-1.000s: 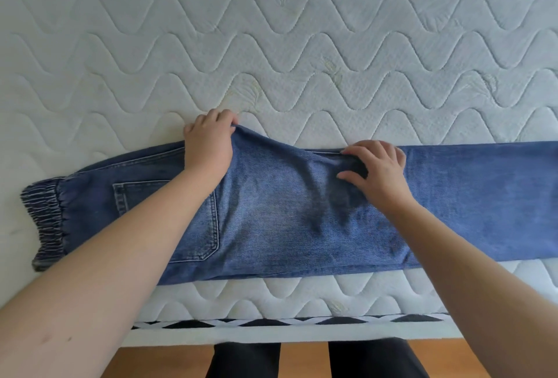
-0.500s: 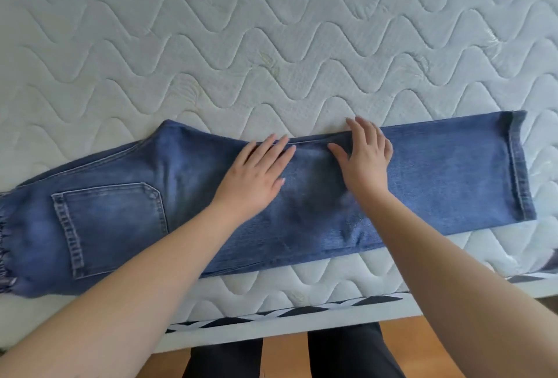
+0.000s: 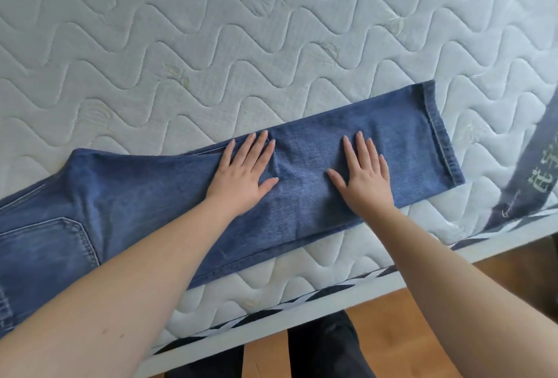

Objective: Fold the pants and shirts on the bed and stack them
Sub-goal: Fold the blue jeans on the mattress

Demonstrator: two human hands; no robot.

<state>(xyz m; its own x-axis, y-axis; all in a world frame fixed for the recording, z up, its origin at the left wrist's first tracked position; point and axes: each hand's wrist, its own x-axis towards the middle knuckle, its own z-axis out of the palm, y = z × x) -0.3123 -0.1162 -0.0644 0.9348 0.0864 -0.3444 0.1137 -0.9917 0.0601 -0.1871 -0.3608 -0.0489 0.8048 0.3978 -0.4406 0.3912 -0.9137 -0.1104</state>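
Observation:
Blue jeans (image 3: 145, 196) lie folded lengthwise, leg over leg, along the near edge of the bed, waist off the left side and hems (image 3: 440, 136) at the right. A back pocket (image 3: 45, 251) shows at the left. My left hand (image 3: 244, 172) lies flat with straight fingers on the middle of the leg. My right hand (image 3: 365, 172) presses flat on the denim a little to the right, short of the hems. No shirts are in view.
The white quilted mattress (image 3: 241, 30) stretches away behind the jeans. A grey fabric strip with printed characters (image 3: 540, 178) crosses its right corner. The white bed frame edge (image 3: 302, 317) runs along the front, with wooden floor and my dark-trousered legs (image 3: 326, 350) below.
Both hands have let go of the upper edge and flattened onto the leg. They slid toward the hem end, and the view swung right, bringing the hems and the grey strip into sight.

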